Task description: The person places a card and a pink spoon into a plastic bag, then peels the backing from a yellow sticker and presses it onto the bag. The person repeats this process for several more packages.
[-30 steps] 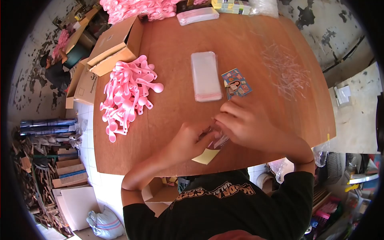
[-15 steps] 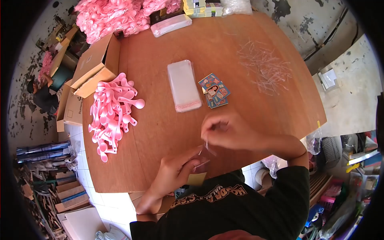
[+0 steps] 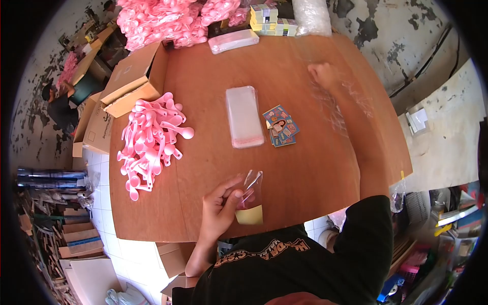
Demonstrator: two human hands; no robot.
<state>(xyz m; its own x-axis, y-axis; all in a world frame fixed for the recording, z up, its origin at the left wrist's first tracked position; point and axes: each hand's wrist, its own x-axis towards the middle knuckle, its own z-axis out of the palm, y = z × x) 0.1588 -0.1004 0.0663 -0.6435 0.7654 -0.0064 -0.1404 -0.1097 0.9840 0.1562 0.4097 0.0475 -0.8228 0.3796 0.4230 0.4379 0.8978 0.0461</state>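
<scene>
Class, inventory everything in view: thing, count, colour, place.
Table: one, brown, centre
Spoons: many, pink, table's left
Sleeve stacks: two, whitish, centre and far edge
Cards: several, mostly blue, beside sleeves
Strips: many, clear, table's right
Boxes: several, brown, left
Bundles: uncountable, pink, far edge
Paper stacks: several, yellowish, far edge
Bulky pack: one, whitish, far edge
Clutter: uncountable, mixed, both sides
Co-worker: one clearly, black, upper left
Packet: one, clear and yellowish, near edge
Shirt: one, black, bottom
Left hand: one, bare, holding packet
Right hand: one, bare, by strips
</scene>
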